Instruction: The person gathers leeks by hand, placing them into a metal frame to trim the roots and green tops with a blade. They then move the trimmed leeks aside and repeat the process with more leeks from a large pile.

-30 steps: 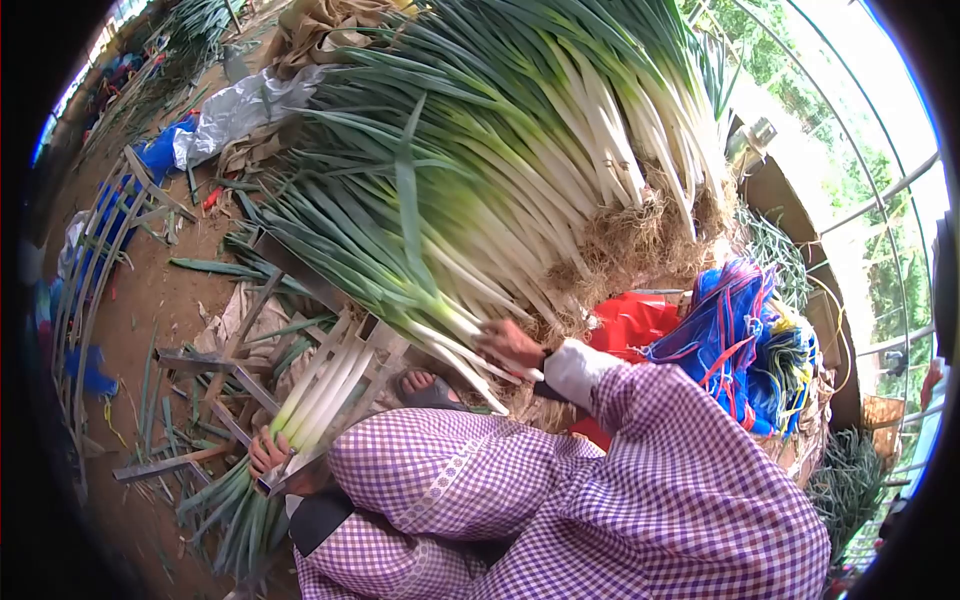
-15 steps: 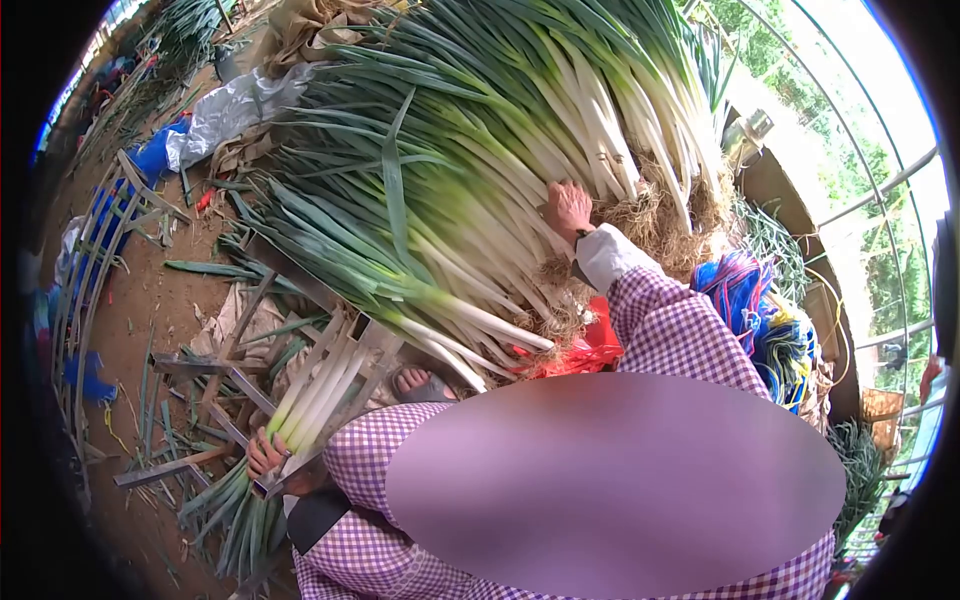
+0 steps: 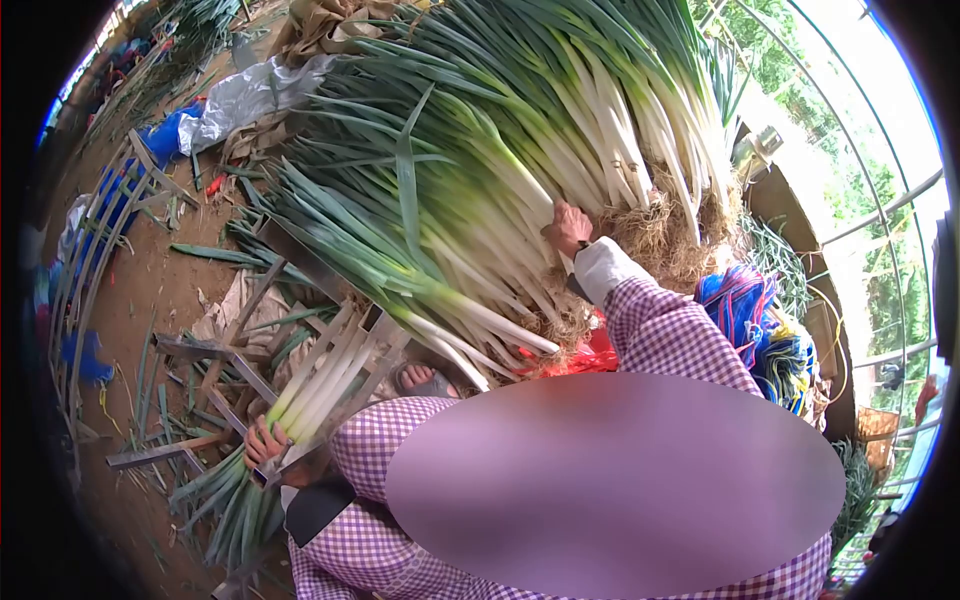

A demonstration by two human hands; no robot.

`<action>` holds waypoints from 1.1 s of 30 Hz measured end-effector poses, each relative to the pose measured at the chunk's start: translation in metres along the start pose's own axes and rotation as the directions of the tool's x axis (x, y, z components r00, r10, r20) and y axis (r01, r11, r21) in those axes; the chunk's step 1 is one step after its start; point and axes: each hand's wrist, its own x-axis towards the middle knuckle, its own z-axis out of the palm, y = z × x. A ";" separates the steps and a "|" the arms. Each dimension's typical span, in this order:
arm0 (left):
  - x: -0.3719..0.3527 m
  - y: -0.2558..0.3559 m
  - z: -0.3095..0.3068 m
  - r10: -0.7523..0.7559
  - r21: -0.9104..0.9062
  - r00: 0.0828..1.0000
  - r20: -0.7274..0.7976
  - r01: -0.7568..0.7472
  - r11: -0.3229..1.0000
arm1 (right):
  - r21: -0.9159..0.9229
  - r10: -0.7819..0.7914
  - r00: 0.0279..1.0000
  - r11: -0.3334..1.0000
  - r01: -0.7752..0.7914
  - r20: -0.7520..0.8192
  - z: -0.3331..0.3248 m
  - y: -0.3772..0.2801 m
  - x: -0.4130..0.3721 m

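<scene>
Green onion bundle [image 3: 320, 385]: one, roughly six white stalks, lying near-left on a metal rack [image 3: 205, 352], with the leaf ends running off toward the near edge. The left hand [image 3: 262, 442] has its fingers wrapped around the bundle where white turns green. One big green onion pile [image 3: 470, 150] fills the far middle, too many stalks to count, roots facing right. The right hand [image 3: 568, 226] is on the pile just beside the roots. Only the back of the hand shows and the fingers are buried among the stalks, so I can't tell whether they grip anything. One sandalled foot [image 3: 424, 381] sits under the pile's near edge. One red bag [image 3: 602, 352] is mostly hidden. Blue net bags [image 3: 745, 305] are heaped on the right, count unclear. The checked sleeve [image 3: 665, 335] runs into a blurred patch.
</scene>
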 end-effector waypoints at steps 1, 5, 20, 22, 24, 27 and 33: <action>-0.001 -0.001 0.001 0.001 0.003 1.000 0.000 -0.001 1.000 | 0.005 0.015 1.000 1.000 -0.015 0.026 -0.012 -0.005 -0.006; -0.001 0.001 0.003 -0.010 -0.006 1.000 0.002 0.010 1.000 | 0.147 -0.131 0.982 0.983 0.111 0.134 -0.084 -0.040 -0.048; -0.001 0.000 -0.001 0.002 0.020 1.000 0.016 -0.003 1.000 | 0.760 -0.221 0.766 0.449 -0.470 0.604 -0.016 -0.063 -0.079; -0.001 0.000 -0.002 0.006 0.022 1.000 0.017 -0.006 1.000 | 0.796 -0.268 0.774 0.407 -0.448 0.573 -0.012 -0.061 -0.079; -0.001 0.000 -0.001 0.001 0.023 1.000 0.014 -0.001 1.000 | 0.791 -0.220 0.802 0.437 -0.428 0.555 -0.012 -0.062 -0.078; 0.000 0.000 -0.002 0.009 0.027 1.000 0.014 -0.009 1.000 | 0.810 -0.141 0.876 0.470 -0.351 0.462 -0.004 -0.070 -0.074; 0.000 0.001 -0.003 0.005 0.055 0.999 0.039 -0.007 0.998 | 0.860 -0.040 0.954 0.445 -0.249 0.297 0.043 -0.084 -0.058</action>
